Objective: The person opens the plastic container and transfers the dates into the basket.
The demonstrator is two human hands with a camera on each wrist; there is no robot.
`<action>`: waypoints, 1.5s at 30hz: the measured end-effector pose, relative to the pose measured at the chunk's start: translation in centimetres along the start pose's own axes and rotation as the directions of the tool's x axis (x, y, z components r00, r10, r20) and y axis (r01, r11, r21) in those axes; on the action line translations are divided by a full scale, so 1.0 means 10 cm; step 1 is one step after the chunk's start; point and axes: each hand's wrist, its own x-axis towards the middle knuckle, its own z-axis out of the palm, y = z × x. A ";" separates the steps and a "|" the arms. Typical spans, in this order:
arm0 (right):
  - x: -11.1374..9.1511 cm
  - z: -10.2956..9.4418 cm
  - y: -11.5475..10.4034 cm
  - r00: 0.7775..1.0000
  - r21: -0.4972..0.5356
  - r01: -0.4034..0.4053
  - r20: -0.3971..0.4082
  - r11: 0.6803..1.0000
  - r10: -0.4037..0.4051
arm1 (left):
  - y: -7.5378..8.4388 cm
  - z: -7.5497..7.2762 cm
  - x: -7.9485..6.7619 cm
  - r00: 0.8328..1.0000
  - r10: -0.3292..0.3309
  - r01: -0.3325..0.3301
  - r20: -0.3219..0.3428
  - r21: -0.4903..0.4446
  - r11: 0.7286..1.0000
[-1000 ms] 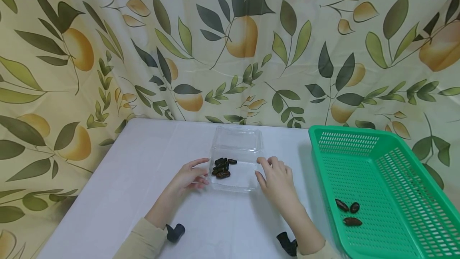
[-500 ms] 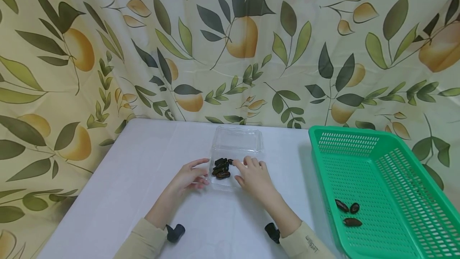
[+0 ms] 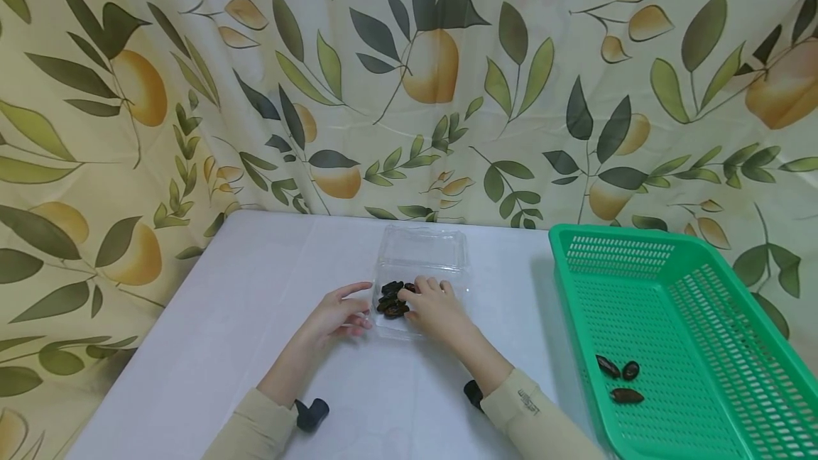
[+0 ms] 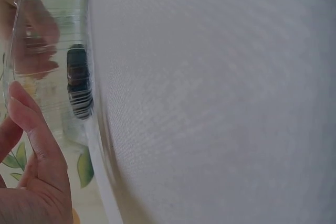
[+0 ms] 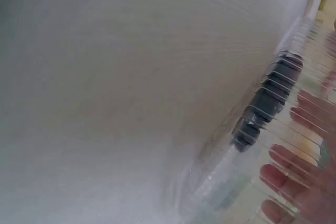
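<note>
A clear plastic clamshell box (image 3: 423, 250) stands on the table with its lid raised at the back. Several dark brown, date-like pieces (image 3: 393, 288) are bunched in its left half. My left hand (image 3: 340, 312) rests against the box's left side, fingers loosely extended; the left wrist view shows its fingertips at the clear wall. My right hand (image 3: 439, 312) reaches over the box's right side, fingertips right at the dark pieces and partly covering them. Through the ribbed wall in the right wrist view, the fingers (image 5: 283, 178) of that hand look extended and spread.
A green plastic basket (image 3: 684, 236) stands at the right of the white-clothed table (image 3: 275, 254), with 3 similar dark pieces (image 3: 627, 395) in it. Behind the table hangs a curtain (image 3: 511, 162) printed with fruit and leaves. Each wrist carries a black camera mount (image 3: 312, 414).
My right hand has moved left from the box's right edge to the dark pieces, with small shifts among them. The left hand has stayed in place.
</note>
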 end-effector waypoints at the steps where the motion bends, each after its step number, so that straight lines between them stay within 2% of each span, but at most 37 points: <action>1: 0.01 0.01 0.00 1.000 -0.002 0.004 0.008 1.000 -0.004 | -0.02 -0.01 0.03 1.000 0.001 -0.001 -0.005 -0.001 1.000; 4: 0.05 0.04 0.00 1.000 -0.028 0.012 0.022 1.000 -0.011 | -0.07 -0.01 0.08 1.000 0.001 -0.001 -0.017 -0.006 1.000; 18: 0.10 0.11 0.01 0.996 -0.145 0.053 0.072 0.988 -0.043 | -0.06 -0.01 0.06 1.000 0.002 -0.002 -0.018 0.005 1.000; 25: 0.11 0.15 0.03 0.995 -0.165 0.058 0.084 0.984 -0.045 | -0.04 0.00 0.04 1.000 0.000 0.000 -0.019 0.005 1.000; 36: 0.09 0.14 0.05 0.994 -0.134 0.104 0.000 0.985 -0.105 | -0.05 -0.02 0.06 1.000 0.005 -0.005 0.007 0.009 1.000; 40: 0.10 0.09 0.03 0.997 -0.116 0.075 0.013 0.990 -0.074 | -0.05 -0.02 0.06 1.000 0.002 -0.002 0.003 0.006 1.000; 45: 0.10 0.06 0.03 0.999 -0.146 0.054 0.005 0.988 -0.054 | -0.04 0.00 0.04 1.000 -0.004 0.004 -0.009 0.007 1.000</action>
